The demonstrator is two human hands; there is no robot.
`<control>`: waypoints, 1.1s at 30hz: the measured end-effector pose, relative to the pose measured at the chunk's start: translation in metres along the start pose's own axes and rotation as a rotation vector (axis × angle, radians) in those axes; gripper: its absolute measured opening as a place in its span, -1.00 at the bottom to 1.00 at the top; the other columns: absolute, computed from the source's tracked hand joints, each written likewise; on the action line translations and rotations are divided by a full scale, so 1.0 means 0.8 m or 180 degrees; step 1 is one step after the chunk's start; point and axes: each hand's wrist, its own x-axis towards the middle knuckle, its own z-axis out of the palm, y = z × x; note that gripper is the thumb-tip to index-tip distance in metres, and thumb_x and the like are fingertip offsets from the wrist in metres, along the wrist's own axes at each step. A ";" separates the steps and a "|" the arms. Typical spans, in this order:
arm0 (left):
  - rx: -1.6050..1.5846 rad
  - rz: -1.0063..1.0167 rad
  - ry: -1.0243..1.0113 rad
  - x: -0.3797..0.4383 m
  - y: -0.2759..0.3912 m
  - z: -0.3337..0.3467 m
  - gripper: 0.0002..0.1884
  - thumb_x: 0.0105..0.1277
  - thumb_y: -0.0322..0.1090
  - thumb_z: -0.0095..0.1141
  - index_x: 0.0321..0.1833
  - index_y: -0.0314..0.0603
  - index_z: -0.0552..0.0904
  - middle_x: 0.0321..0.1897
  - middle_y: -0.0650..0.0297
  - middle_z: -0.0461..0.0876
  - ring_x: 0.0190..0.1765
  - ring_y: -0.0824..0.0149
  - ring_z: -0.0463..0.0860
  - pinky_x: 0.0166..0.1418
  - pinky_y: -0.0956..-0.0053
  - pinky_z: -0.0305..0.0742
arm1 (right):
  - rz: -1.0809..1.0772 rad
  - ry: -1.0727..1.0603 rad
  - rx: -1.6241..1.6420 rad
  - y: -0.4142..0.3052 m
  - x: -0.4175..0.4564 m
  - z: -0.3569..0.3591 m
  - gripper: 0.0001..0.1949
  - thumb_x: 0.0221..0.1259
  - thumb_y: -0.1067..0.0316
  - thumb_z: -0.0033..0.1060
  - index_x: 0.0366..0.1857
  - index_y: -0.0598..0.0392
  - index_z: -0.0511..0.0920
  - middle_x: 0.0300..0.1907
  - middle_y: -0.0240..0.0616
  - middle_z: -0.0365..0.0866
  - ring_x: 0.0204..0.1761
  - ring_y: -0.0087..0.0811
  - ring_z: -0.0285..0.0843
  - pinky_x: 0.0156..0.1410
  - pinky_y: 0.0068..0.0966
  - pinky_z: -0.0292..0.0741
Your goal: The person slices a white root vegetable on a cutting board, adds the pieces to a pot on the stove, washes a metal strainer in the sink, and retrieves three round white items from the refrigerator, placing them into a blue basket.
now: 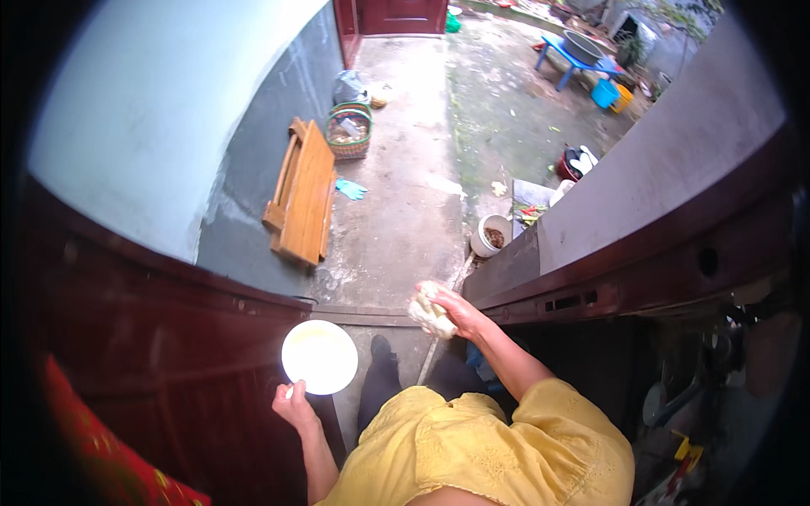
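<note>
My left hand grips the near edge or a short handle of a round white dish. The dish is so overexposed that I cannot make out its inside. Out in front, my right hand is closed around a crumpled whitish lump, perhaps a wet cloth. The two hands are apart, the dish to the left of the lump. Below them, a dark shoe stands just inside the door sill.
Dark red doors flank the doorway. Beyond it, a folded wooden table leans by the left wall near a blue glove and a woven basket. A white bucket stands right; a blue table holds a basin.
</note>
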 end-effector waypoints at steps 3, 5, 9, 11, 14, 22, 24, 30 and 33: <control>0.0134 0.0050 -0.0242 0.068 0.021 0.027 -0.64 0.00 -0.57 0.11 -0.66 -0.13 0.15 -0.62 0.47 0.22 -0.47 0.57 0.20 -0.39 0.57 0.06 | -0.0029 0.0100 0.0255 -0.016 0.053 0.014 -0.56 0.40 0.16 0.12 0.31 -0.06 0.36 0.16 -0.23 0.54 0.03 -0.31 0.62 -0.19 -0.28 0.67; 0.0161 0.0043 -0.0409 0.107 0.043 0.059 -0.64 0.00 -0.57 0.11 -0.66 -0.13 0.15 -0.62 0.46 0.23 -0.47 0.57 0.20 -0.38 0.58 0.06 | -0.0203 0.0070 0.0590 -0.025 0.086 0.009 -0.57 0.40 0.12 0.10 0.29 -0.08 0.36 0.16 -0.20 0.53 0.03 -0.25 0.62 -0.21 -0.23 0.67; 0.0094 0.0019 -0.0717 0.169 0.060 0.136 -0.64 0.01 -0.57 0.11 -0.67 -0.12 0.16 -0.61 0.47 0.25 -0.46 0.57 0.21 -0.36 0.58 0.08 | -0.0693 0.0151 0.1322 -0.034 0.153 -0.037 -0.59 0.36 0.10 0.10 0.23 -0.04 0.41 0.10 -0.14 0.55 0.02 -0.13 0.61 -0.19 -0.08 0.67; 0.0134 -0.0031 -0.0909 0.196 0.055 0.176 -0.64 0.01 -0.55 0.12 -0.67 -0.11 0.17 -0.62 0.48 0.23 -0.47 0.57 0.19 -0.37 0.57 0.08 | -0.0870 0.0309 0.1802 -0.040 0.183 -0.075 -0.60 0.35 0.13 0.10 0.21 -0.02 0.43 0.10 -0.12 0.56 -0.01 -0.09 0.62 -0.19 -0.04 0.67; 0.0259 -0.0147 -0.1145 0.230 0.048 0.250 -0.64 0.00 -0.53 0.13 -0.66 -0.11 0.17 -0.62 0.49 0.20 -0.48 0.57 0.15 -0.39 0.56 0.06 | -0.1163 0.0795 0.2133 -0.053 0.229 -0.130 -0.60 0.35 0.10 0.05 0.21 -0.02 0.45 0.07 -0.11 0.60 -0.03 -0.07 0.65 -0.24 0.01 0.66; 0.1196 -0.0125 -0.2433 0.301 0.004 0.504 -0.68 -0.01 -0.53 0.19 -0.67 -0.20 0.26 -0.60 0.40 0.35 -0.42 0.52 0.33 -0.30 0.56 0.24 | -0.1816 0.2143 0.3010 -0.048 0.328 -0.341 -0.64 0.39 0.03 -0.09 0.05 0.03 0.53 -0.06 -0.12 0.67 -0.13 -0.08 0.68 -0.27 0.00 0.66; 0.1302 -0.0075 -0.2798 0.313 -0.004 0.571 -0.67 -0.01 -0.52 0.21 -0.67 -0.23 0.26 -0.57 0.35 0.37 -0.36 0.47 0.38 -0.24 0.53 0.28 | -0.1842 0.2445 0.3172 -0.053 0.341 -0.392 -0.62 0.40 0.01 -0.10 0.01 0.09 0.53 -0.11 -0.09 0.68 -0.18 -0.08 0.68 -0.27 -0.01 0.66; 0.1445 0.0197 -0.3528 0.314 -0.014 0.743 -0.67 -0.06 -0.56 0.23 -0.67 -0.27 0.26 -0.54 0.26 0.38 -0.24 0.34 0.44 -0.12 0.43 0.34 | -0.2128 0.3320 0.3714 -0.076 0.352 -0.546 -0.53 0.38 -0.04 -0.12 0.11 0.14 0.46 -0.02 0.01 0.64 -0.08 0.03 0.64 -0.03 0.08 0.63; 0.1429 -0.0030 -0.3556 0.315 -0.018 0.789 -0.68 -0.03 -0.57 0.22 -0.66 -0.27 0.27 -0.54 0.26 0.39 -0.24 0.34 0.44 -0.10 0.44 0.34 | -0.1417 0.4445 0.3932 -0.105 0.348 -0.579 -0.32 0.36 -0.03 0.04 0.43 0.07 0.07 0.49 0.10 0.01 0.41 0.29 0.20 0.22 0.39 0.42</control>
